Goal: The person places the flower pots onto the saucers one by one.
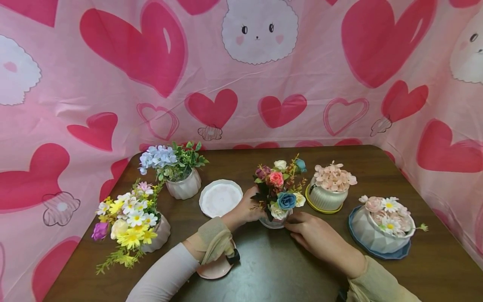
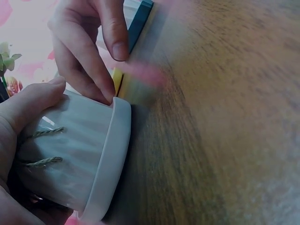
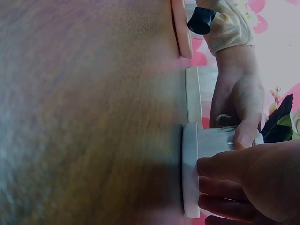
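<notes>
A white ribbed flowerpot point(image 2: 70, 150) with twine on its side stands on a white saucer point(image 2: 111, 161) near the table's middle. Red, blue, white and purple artificial roses point(image 1: 279, 184) fill it and hide much of the pot in the head view. My left hand point(image 1: 249, 207) grips the pot around its side, thumb near the top. From the right, my right hand point(image 1: 317, 235) touches the saucer's rim and the pot's lower side with extended fingertips point(image 3: 205, 200). Its thumb point(image 2: 117, 42) stands apart from the rim in the left wrist view.
A white plate point(image 1: 220, 197) and a pink plate point(image 1: 215, 270) lie left, the latter partly under my left forearm. Potted blue point(image 1: 158, 158) and yellow-white flowers point(image 1: 132, 226) stand farther left. At right are a peach-flower pot point(image 1: 328, 195) on a yellow saucer and a faceted pot point(image 1: 381, 230) on a blue plate.
</notes>
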Demonstrator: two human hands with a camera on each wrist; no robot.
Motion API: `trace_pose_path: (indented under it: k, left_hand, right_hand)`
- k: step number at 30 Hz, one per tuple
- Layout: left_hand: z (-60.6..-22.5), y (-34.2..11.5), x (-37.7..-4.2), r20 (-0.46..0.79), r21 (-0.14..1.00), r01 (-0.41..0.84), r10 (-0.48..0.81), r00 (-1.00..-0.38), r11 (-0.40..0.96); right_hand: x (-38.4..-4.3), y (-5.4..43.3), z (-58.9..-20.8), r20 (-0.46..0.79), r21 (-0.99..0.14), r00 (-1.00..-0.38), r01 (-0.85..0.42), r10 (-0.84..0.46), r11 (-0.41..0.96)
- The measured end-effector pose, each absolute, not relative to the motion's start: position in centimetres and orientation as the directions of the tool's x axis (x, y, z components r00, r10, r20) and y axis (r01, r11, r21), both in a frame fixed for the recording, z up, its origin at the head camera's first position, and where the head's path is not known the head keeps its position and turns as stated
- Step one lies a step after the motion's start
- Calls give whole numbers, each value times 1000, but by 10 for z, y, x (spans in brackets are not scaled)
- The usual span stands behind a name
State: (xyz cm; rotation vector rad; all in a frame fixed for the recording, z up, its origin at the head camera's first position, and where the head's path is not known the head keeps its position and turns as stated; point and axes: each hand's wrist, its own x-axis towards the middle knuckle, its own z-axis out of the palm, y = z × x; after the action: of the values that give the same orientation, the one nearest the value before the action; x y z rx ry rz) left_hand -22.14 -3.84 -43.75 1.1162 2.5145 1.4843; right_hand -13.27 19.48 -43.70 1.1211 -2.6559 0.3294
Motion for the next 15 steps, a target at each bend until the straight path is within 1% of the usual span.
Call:
trace_pose_path:
  k: [3, 9, 15]
  left_hand:
    - [-436, -38, -220, 339, 753, 583, 581, -740, 303]
    - [-436, -34, -219, 326, 732, 582, 568, -756, 354]
    - [-438, -35, -218, 322, 740, 578, 574, -753, 344]
  right_hand:
    - [-133, 195, -438, 316, -108, -670, -729, -672, 676]
    - [-132, 195, -439, 345, -96, -650, -742, -677, 663]
    - [-132, 195, -439, 336, -94, -656, -737, -676, 669]
